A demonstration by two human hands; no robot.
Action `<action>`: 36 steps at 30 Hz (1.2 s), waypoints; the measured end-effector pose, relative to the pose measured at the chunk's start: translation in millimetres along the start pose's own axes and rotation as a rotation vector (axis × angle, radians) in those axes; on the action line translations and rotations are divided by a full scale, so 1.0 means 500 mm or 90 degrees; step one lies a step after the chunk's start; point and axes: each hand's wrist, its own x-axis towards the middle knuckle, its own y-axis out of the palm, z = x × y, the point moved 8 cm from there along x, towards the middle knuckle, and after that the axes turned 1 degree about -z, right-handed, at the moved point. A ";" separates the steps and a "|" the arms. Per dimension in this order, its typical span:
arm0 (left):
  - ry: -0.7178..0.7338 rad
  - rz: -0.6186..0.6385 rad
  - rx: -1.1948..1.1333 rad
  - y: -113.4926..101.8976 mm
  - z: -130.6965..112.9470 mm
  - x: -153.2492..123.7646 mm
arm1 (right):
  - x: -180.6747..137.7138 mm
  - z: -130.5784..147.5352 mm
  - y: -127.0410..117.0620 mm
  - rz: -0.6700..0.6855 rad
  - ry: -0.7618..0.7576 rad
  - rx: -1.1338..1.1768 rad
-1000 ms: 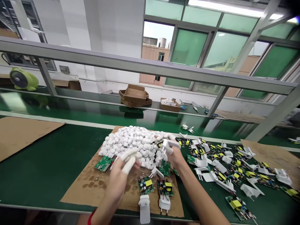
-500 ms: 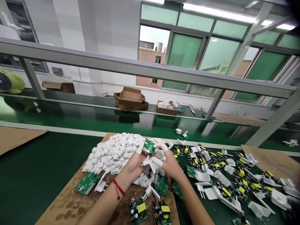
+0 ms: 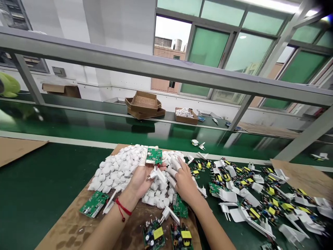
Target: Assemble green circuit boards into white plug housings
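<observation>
— What's biggest in my view? The green belt (image 3: 47, 187), and on it the brown cardboard sheet (image 3: 78, 225) carrying a heap of white caps (image 3: 117, 168).

— And my hands? Both sit over that heap's right edge. My left hand (image 3: 140, 177) grips a green circuit board (image 3: 154, 156) and a white plug shell (image 3: 158, 173); my right hand (image 3: 182, 178) curls against the shell, touching it.

— Smaller bits? More boards (image 3: 94, 203) lie at the heap's near side.

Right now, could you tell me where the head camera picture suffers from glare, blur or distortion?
Head view: the glossy dark green conveyor belt mirrors the windows; the grey metal rail bows from lens distortion; the white ceiling strip light blows out; the lime green fan at the left edge smears; both hands look fairly sharp.
</observation>
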 end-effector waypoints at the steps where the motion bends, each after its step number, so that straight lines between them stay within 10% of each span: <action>1: -0.008 0.011 0.008 0.000 0.005 -0.001 | 0.000 0.000 0.001 -0.003 0.000 0.010; 9: 0.017 0.090 0.077 0.008 -0.003 -0.021 | -0.001 -0.018 -0.077 -0.168 0.037 0.200; 15: 0.027 0.169 0.103 0.025 0.008 -0.032 | -0.019 -0.014 -0.104 -0.210 0.009 0.677; 24: 0.024 0.231 0.142 0.040 0.017 -0.037 | -0.022 0.028 -0.079 -0.120 -0.035 0.613; 36: 0.070 0.239 0.234 0.037 0.014 -0.032 | -0.025 0.021 -0.063 -0.207 -0.004 0.640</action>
